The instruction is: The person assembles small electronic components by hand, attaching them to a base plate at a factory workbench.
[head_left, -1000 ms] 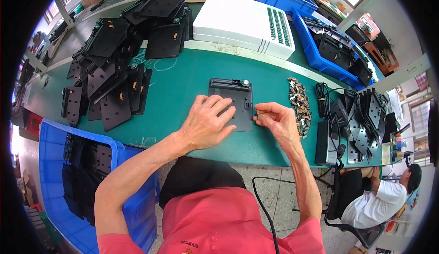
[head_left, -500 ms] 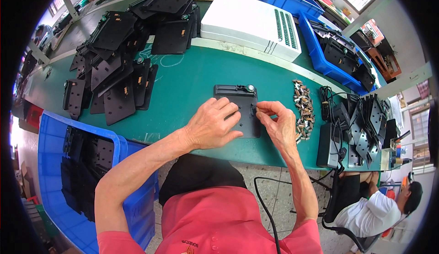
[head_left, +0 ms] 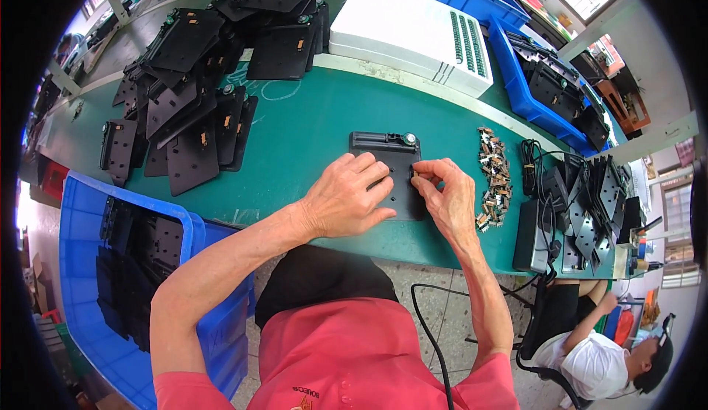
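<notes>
Pinched together at thumb and forefinger, right hand (head_left: pixel 448 197), on something too small to make out, right at the right edge of the black plate (head_left: pixel 394 175); spread flat with fingers apart, left hand (head_left: pixel 345 197), pressing down on the plate's left and lower part. Plate itself: flat, matte black, roughly rectangular, lying just right of centre in the frame on the green table (head_left: pixel 310 126), with a raised ribbed bar along its far edge, a small round silvery knob at that bar's right end, and a few tiny holes in the open face between the hands. Just to the right of the right hand, a loose heap of small metal clips (head_left: pixel 493 178), brown and silver, strung in a band running up and down the frame. Further right, a black power brick (head_left: pixel 529 237) with coiled cables and a stand of upright black plates (head_left: pixel 597 203). In the upper left, a sprawling pile of similar black plates (head_left: pixel 195 78). At upper centre, a white ribbed casing (head_left: pixel 409 34). In the lower left, a blue crate (head_left: pixel 110 285) holding more black parts; in the lower right corner, another person in a white shirt (head_left: pixel 590 362), seated.
</notes>
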Demonstrator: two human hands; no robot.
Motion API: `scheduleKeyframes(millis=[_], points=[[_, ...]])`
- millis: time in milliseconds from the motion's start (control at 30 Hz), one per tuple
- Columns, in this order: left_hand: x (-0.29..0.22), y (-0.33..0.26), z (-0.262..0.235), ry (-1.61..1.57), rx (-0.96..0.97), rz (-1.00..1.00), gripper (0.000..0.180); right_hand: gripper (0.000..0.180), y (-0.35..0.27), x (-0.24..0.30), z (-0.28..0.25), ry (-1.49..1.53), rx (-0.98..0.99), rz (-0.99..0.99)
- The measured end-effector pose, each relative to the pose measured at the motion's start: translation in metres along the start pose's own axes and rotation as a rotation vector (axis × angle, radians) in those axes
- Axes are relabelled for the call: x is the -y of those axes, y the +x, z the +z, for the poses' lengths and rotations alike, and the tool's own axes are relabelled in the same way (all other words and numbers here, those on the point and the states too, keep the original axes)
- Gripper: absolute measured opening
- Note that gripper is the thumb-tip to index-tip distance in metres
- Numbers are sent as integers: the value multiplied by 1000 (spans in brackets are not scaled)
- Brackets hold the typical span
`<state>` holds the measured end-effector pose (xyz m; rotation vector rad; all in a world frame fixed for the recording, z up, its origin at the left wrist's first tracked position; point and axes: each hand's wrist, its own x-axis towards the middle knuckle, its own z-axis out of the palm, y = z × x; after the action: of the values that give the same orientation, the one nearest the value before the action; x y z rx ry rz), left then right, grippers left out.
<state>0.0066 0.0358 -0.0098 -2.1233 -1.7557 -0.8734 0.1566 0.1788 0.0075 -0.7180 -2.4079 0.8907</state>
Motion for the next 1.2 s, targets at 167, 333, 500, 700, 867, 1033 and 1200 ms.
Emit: scheduleKeyframes(millis=[167, 333, 500, 700, 867, 1033, 1200], points=[[0, -1, -1, -15, 43, -18, 41, 17, 2, 1, -1, 28, 29, 28], [-1, -1, -1, -24, 55, -28, 41, 17, 3, 1, 0, -2, 40, 40], [0, 0, 1, -4, 7, -8, 40, 20, 2, 1, -3, -12, 70, 31], [0, -1, -2, -32, 14, -24, 38, 25, -7, 0, -4, 112, 10, 69], [4, 4, -4, 58, -160, -207, 40, 24, -17, -2, -8, 130, -23, 76], [18, 1, 11, 66, -150, -499, 40, 25, -27, 0, -18, 161, 25, 176], [22, 2, 8, -66, -136, -541, 28, 26, -30, -2, -24, 211, 61, 268]])
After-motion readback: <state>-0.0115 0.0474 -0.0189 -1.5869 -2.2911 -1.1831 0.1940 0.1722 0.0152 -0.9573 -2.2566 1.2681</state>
